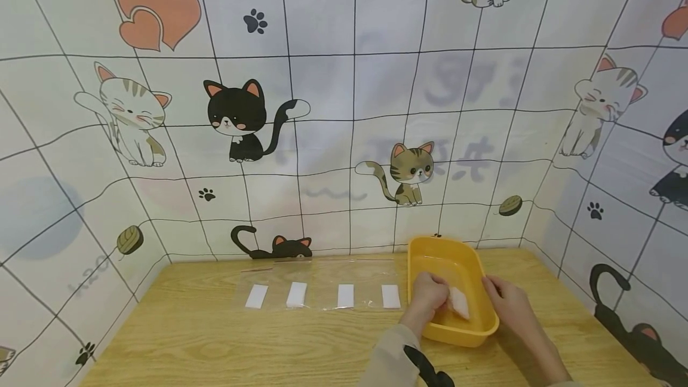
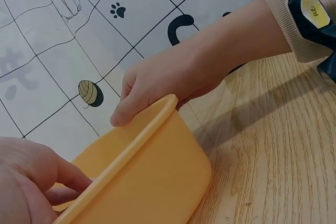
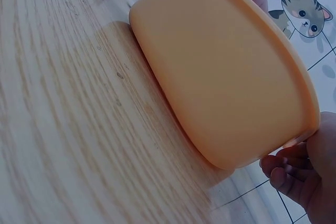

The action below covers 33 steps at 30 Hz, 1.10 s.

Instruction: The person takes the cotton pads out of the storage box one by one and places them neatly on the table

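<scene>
A yellow plastic bin [image 1: 451, 336] stands on the table at the right in the head view. Inside it lies a small white packet [image 1: 458, 303]. My left hand [image 1: 430, 291] reaches into the bin, its curled fingertips pinching the packet's left edge; the exact contact is partly hidden by the hand. With the thumb over the rim and the fingers outside, my right hand [image 1: 510, 303] grips the bin's right side. In the left wrist view, the bin's wall [image 2: 173, 177] hides what lies beneath the left fingers [image 2: 68, 177]. The right wrist view shows the bin's outer wall [image 3: 220, 72].
Left of the bin, several clear plastic bags [image 1: 322, 300] lie in a row, each with a white card [image 1: 346, 295] in it. The wood-grain table [image 1: 258, 345] meets a cat-print cloth backdrop [image 1: 322, 154] behind and at both sides.
</scene>
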Motion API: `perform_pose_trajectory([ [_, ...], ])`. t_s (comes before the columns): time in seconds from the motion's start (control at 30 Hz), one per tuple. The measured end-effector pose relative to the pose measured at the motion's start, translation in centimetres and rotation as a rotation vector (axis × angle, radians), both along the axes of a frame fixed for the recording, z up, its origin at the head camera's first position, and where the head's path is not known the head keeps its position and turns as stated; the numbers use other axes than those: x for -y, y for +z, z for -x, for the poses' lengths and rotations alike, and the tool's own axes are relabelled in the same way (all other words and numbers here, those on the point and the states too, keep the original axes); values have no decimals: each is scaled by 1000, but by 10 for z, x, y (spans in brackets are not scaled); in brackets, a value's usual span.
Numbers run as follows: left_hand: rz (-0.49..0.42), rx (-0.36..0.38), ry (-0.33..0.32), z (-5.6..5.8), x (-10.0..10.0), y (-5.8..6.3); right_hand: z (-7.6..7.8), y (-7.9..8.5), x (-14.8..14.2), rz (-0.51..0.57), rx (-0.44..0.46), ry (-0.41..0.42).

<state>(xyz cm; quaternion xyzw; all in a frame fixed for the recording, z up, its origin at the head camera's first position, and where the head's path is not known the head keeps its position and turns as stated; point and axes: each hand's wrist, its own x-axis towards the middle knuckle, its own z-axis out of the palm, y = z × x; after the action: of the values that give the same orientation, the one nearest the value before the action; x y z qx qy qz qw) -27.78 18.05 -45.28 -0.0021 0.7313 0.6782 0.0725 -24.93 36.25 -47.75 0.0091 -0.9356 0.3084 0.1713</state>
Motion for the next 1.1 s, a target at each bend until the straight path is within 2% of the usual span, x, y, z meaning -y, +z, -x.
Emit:
perform_pose_trajectory([
  [0.27,79,-66,59,5,-3,-1,0,1,0,2,5,-3],
  [0.5,78,-76,56,1,1,12,-2,2,2,1,8,-4],
  [0.8,-62,-36,15,-3,3,25,-3,2,3,-5,-2,-8],
  [0.97,-163,-38,2,-6,8,32,-3,1,3,-4,-2,-6],
  [1.1,-263,-50,-41,-8,17,38,-2,2,1,-3,14,-8],
])
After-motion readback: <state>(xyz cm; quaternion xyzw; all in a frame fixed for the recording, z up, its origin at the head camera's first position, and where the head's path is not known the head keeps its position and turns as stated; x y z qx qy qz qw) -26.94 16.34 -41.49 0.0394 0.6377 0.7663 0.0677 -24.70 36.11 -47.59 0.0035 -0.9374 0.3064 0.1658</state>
